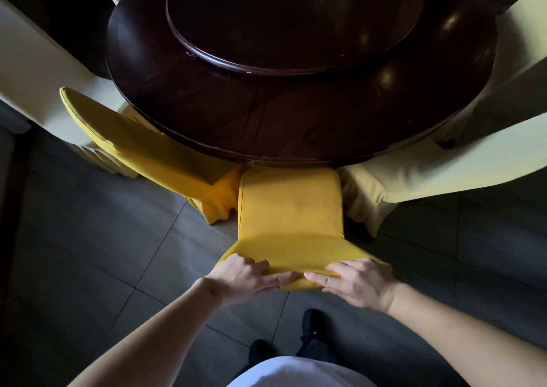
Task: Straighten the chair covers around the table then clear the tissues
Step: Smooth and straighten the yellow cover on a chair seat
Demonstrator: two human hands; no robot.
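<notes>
The yellow chair cover (pixel 291 209) stretches straight ahead of both hands, running from their fingertips up to the edge of the round dark bench (pixel 296 114), where the chair is tucked in. Its near edge, the top of the chair back, lies directly under the two hands and bulges out a little to either side of them.

The left hand (pixel 248 275) grips that edge on its own side, fingers curled over the top of the fabric and thumb pointing inward along the fold. The right hand (pixel 355 283) holds the same edge just beside it, thumb laid across the top and fingers wrapped beneath, as far as the dim light lets one tell. The two thumbs almost meet at the middle of the fold. Both forearms reach forward and down from the lower corners of the view, bare, with wrists slightly bent.

Left of the left hand, and further off, a second yellow covered chair (pixel 139 146) stands angled against the bench. Right of the right hand sits a cream covered chair (pixel 429 173). A raised turntable (pixel 296 25) rests on the bench well beyond the hands.
</notes>
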